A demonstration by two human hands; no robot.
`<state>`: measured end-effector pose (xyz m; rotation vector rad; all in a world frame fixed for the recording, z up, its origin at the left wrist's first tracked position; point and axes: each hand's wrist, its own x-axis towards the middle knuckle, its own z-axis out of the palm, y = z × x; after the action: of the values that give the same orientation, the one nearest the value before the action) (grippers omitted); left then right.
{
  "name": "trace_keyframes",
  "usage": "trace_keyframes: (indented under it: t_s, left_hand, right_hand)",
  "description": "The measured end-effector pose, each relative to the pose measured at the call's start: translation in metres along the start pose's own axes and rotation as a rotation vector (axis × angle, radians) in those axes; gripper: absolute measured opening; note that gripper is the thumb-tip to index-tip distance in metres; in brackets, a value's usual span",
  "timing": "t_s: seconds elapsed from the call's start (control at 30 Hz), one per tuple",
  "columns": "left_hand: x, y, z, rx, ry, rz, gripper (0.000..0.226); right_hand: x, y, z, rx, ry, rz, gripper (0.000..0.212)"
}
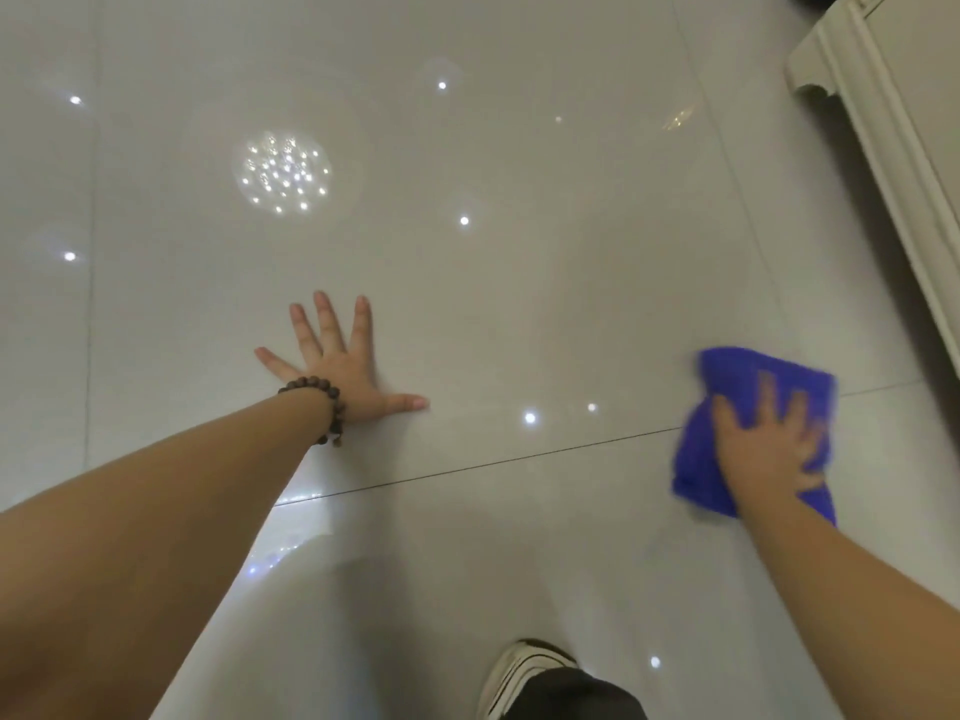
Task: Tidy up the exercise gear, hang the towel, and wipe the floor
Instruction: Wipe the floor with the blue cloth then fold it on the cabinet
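Down on the glossy pale tile floor [519, 283], the person is crouched with both arms reaching forward. The left hand [345, 368] lies flat with its fingers spread wide, palm pressed to the tile as a prop, a dark beaded bracelet [322, 402] on the wrist. Well apart from it, off to the right, the right hand [763, 449] presses splayed fingers down on a crumpled blue cloth [737, 376], which sits across a grout line [493, 462] and not far from the cream base of a piece of furniture [883, 127]. The cloth's edges look smeared, so I take it to be mid-swipe. A white-soled shoe [524, 672] shows at the bottom. No exercise gear or hanging towel is in view, so I judge this to be the floor-wiping part. To do it well, I would keep the palm's weight spread over the whole cloth so that it does not bunch, work in overlapping passes along the tile seams, carry the strokes right up to the furniture foot where dust gathers, and shift the bracing hand onto tile not yet wiped to avoid leaving prints on the shine.
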<state>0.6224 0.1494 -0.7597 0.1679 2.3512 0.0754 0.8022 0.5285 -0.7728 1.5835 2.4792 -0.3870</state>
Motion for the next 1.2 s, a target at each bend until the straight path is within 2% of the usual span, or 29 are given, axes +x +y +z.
trace_keyframes:
  t_s: [0.03, 0.07, 0.1, 0.17, 0.27, 0.3, 0.33, 0.37, 0.47, 0.5, 0.53, 0.57, 0.6, 0.73, 0.8, 0.83, 0.87, 0.97, 1.0, 1.03, 1.1, 1.2]
  left_hand:
    - [0.000, -0.001, -0.001, 0.006, -0.010, 0.001, 0.142]
    - [-0.001, -0.001, -0.001, 0.005, -0.022, 0.005, 0.141]
    - [-0.001, -0.002, -0.001, 0.002, -0.026, 0.012, 0.141]
    - [0.000, -0.004, 0.000, -0.005, -0.023, 0.034, 0.138]
    - [-0.002, -0.017, -0.001, -0.030, 0.012, 0.094, 0.127]
    - [-0.004, -0.025, 0.001, -0.023, 0.040, 0.130, 0.122]
    - [-0.009, -0.037, 0.005, -0.007, 0.071, 0.176, 0.117]
    - [-0.015, -0.052, 0.010, 0.016, 0.098, 0.219, 0.112]
    - [-0.044, -0.114, 0.036, 0.076, 0.155, 0.213, 0.108]
    - [-0.056, -0.135, 0.046, 0.065, 0.181, 0.166, 0.109]
    - [-0.066, -0.153, 0.055, 0.034, 0.205, 0.106, 0.110]
    - [-0.077, -0.169, 0.064, -0.006, 0.224, 0.037, 0.110]
    - [-0.087, -0.181, 0.073, -0.048, 0.241, -0.038, 0.111]
    - [-0.128, -0.220, 0.105, -0.227, 0.267, -0.271, 0.116]
    - [-0.143, -0.243, 0.113, -0.276, 0.263, -0.349, 0.117]
    - [-0.149, -0.254, 0.114, -0.277, 0.252, -0.386, 0.118]
    - [-0.154, -0.264, 0.114, -0.282, 0.240, -0.420, 0.119]
    - [-0.165, -0.284, 0.118, -0.322, 0.209, -0.493, 0.123]
    - [-0.167, -0.287, 0.120, -0.309, 0.185, -0.502, 0.123]
    - [-0.167, -0.288, 0.122, -0.285, 0.161, -0.505, 0.123]
    - [-0.167, -0.292, 0.125, -0.268, 0.124, -0.511, 0.125]
    - [-0.171, -0.304, 0.122, -0.338, 0.083, -0.528, 0.135]
  right_hand:
    - [-0.002, 0.003, -0.006, 0.085, -0.030, 0.184, 0.073]
    - [-0.012, -0.005, -0.007, 0.106, -0.048, 0.265, 0.074]
    - [-0.028, -0.021, -0.002, 0.068, -0.059, 0.226, 0.075]
    - [-0.070, -0.061, 0.022, -0.081, -0.061, -0.117, 0.076]
    - [-0.145, -0.111, 0.064, -0.287, -0.138, -0.846, 0.075]
    - [-0.154, -0.116, 0.070, -0.332, -0.146, -1.010, 0.074]
    - [-0.149, -0.119, 0.071, -0.328, -0.113, -1.062, 0.073]
    - [-0.137, -0.118, 0.067, -0.308, -0.061, -0.973, 0.072]
    - [-0.099, -0.104, 0.042, -0.074, -0.083, -0.268, 0.073]
    - [-0.097, -0.104, 0.036, -0.016, -0.112, -0.122, 0.075]
    - [-0.104, -0.110, 0.036, -0.029, -0.121, -0.097, 0.076]
    - [-0.123, -0.123, 0.041, -0.100, -0.111, -0.198, 0.077]
    - [-0.149, -0.137, 0.053, -0.172, -0.099, -0.398, 0.077]
    - [-0.276, -0.183, 0.117, -0.333, -0.168, -1.344, 0.074]
    - [-0.286, -0.204, 0.128, -0.366, -0.156, -1.612, 0.072]
    - [-0.277, -0.213, 0.129, -0.362, -0.101, -1.613, 0.071]
    - [-0.263, -0.222, 0.126, -0.342, -0.060, -1.502, 0.070]
    - [-0.234, -0.248, 0.110, -0.206, -0.109, -0.864, 0.072]
    - [-0.244, -0.257, 0.110, -0.185, -0.131, -0.759, 0.073]
    - [-0.265, -0.264, 0.115, -0.221, -0.121, -0.798, 0.074]
    - [-0.323, -0.268, 0.135, -0.339, -0.122, -1.189, 0.073]
    - [-0.388, -0.262, 0.164, -0.491, -0.229, -1.776, 0.072]
